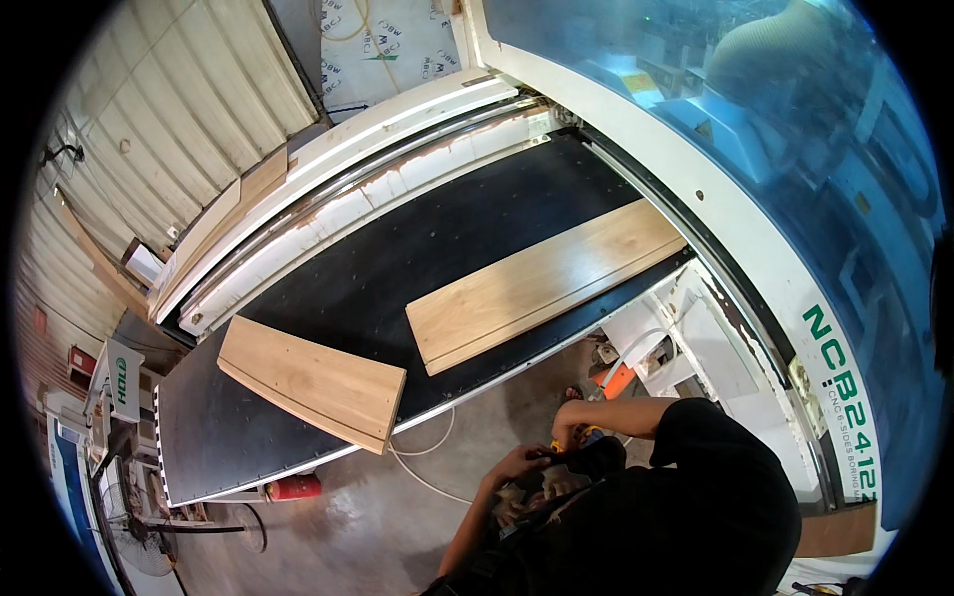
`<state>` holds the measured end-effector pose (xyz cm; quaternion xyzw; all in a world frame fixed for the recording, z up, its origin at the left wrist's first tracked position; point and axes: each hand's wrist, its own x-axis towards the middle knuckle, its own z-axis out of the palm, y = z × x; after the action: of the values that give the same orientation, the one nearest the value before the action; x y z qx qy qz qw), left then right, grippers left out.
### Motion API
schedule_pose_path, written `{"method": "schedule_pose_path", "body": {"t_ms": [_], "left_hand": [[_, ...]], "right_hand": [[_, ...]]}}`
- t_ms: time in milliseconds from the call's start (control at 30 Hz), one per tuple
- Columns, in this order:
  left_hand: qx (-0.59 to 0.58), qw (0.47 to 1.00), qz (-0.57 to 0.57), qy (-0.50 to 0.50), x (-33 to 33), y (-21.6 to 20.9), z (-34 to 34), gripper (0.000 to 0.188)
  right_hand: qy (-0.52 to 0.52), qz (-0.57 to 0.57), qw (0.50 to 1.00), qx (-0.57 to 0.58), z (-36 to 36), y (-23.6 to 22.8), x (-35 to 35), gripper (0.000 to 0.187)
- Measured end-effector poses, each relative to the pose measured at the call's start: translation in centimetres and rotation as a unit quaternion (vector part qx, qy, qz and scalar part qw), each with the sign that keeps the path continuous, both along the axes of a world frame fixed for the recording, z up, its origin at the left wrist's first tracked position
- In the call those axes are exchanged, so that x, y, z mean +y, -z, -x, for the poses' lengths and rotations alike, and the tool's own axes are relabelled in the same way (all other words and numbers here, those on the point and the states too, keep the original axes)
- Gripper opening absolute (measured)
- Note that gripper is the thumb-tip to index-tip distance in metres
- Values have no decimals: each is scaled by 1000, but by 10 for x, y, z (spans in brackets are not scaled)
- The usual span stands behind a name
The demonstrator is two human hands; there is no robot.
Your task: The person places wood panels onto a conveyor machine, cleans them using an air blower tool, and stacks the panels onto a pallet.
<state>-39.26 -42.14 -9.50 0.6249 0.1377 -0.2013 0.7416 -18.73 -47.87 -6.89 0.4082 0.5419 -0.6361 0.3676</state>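
Close to my body, below the front edge of the black bed, my two hands are near each other. My right hand (569, 428) has its fingers curled beside a small yellow thing (556, 447), whose kind I cannot make out. Just left of it, my left hand (521, 462) is closed too, its fingers bent toward the same spot; what it grips is hidden. Two wood-coloured panels lie flat on the black machine bed (338, 268). One panel (547, 283) reaches toward the machine's opening. The other panel (310, 382) sits at the left, angled across the front edge. Neither hand touches a panel.
A large white machine housing (686, 164) with a blue see-through cover (636, 50) rises at the right. A pale rail (368, 184) borders the bed's far side. Below are a red cylinder (294, 487), a white hose (427, 475) and an orange object (614, 380). A fan (134, 526) stands lower left.
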Motion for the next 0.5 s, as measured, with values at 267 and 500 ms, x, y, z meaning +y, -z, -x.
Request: {"method": "schedule_pose_path", "body": {"t_ms": [267, 500], "left_hand": [[0, 999, -40, 18, -5, 6, -5, 32], [4, 999, -42, 34, -14, 2, -9, 33]], "right_hand": [[66, 27, 997, 4, -8, 6, -14, 21], [30, -73, 997, -19, -4, -28, -30, 21]]}}
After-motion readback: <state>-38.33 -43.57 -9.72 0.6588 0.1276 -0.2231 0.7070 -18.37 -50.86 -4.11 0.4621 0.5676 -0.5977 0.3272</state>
